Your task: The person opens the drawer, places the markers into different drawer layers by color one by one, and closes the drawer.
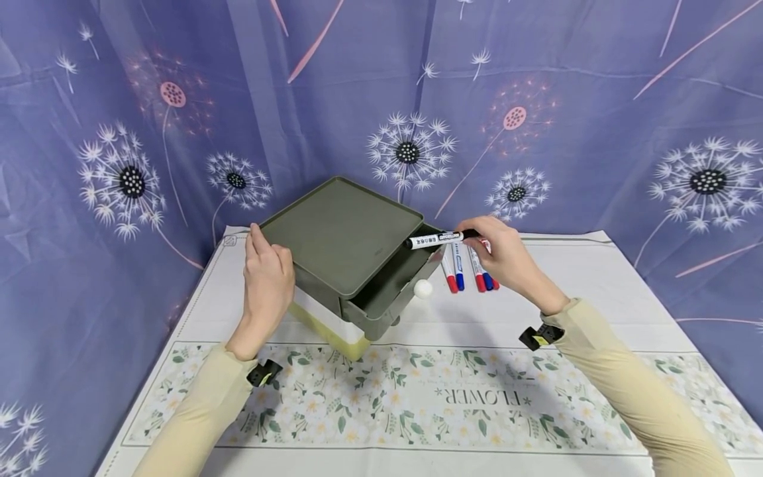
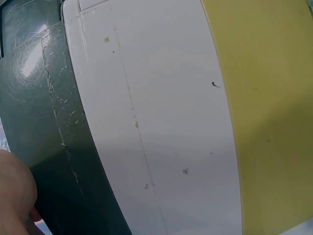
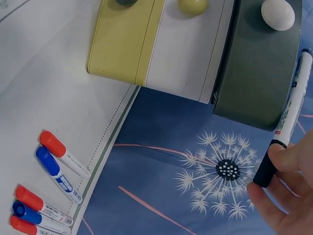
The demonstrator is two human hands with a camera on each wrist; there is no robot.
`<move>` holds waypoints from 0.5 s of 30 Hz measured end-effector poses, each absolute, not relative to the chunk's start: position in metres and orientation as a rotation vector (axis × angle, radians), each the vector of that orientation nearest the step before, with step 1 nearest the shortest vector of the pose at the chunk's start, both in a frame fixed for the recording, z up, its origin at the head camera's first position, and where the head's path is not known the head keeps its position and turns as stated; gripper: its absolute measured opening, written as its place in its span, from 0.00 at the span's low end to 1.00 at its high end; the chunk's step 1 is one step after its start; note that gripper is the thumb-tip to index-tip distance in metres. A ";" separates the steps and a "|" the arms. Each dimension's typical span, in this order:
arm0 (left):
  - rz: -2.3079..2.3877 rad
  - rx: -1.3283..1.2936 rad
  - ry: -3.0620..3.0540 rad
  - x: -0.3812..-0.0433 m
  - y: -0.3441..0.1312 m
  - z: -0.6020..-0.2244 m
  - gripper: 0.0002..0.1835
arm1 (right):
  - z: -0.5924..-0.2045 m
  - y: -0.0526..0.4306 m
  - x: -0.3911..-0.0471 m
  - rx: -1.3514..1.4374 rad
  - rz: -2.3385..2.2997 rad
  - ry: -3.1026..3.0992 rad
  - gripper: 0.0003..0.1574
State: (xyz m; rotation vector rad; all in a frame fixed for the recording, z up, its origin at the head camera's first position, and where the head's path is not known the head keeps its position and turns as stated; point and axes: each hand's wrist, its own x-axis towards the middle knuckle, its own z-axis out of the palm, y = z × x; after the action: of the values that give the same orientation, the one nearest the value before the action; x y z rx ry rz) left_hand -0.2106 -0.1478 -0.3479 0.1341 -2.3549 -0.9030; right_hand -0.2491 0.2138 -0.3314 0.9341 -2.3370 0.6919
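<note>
A small drawer chest has a dark green top [image 1: 346, 232], with a white tier and a yellow tier [image 1: 348, 341] below. Its top drawer [image 1: 411, 291] is pulled out and bears a round white knob [image 1: 423, 288]. Against the chest's left side rests my left hand [image 1: 268, 278], its fingers extended along the top edge; only part of it shows in the left wrist view. My right hand [image 1: 507, 258] pinches a black whiteboard marker [image 1: 432, 240] by its cap end. The marker's other end is over the open drawer.
To the right of the chest, several red-capped and blue-capped markers [image 3: 58, 182] lie on the white tablecloth [image 1: 566, 285]. A floral strip [image 1: 393, 411] runs along the near part of the table. Behind it hangs a purple dandelion-print curtain [image 1: 334, 119].
</note>
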 end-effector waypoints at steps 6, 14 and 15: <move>-0.902 0.135 -2.356 -0.211 -0.147 -0.348 0.30 | -0.328 0.213 -0.248 0.990 0.642 -2.340 0.18; -0.908 0.133 -2.361 -0.211 -0.147 -0.348 0.30 | -0.328 0.214 -0.247 1.121 0.588 -2.311 0.20; -0.908 0.136 -2.362 -0.211 -0.147 -0.348 0.30 | -0.328 0.214 -0.248 1.138 0.586 -2.298 0.20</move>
State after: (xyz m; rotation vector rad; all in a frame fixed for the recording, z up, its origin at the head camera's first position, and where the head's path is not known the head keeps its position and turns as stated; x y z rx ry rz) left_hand -0.2106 -0.1475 -0.3483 0.1358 -2.3623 -0.9082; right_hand -0.2475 0.2143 -0.3277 1.1385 -2.2980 0.5856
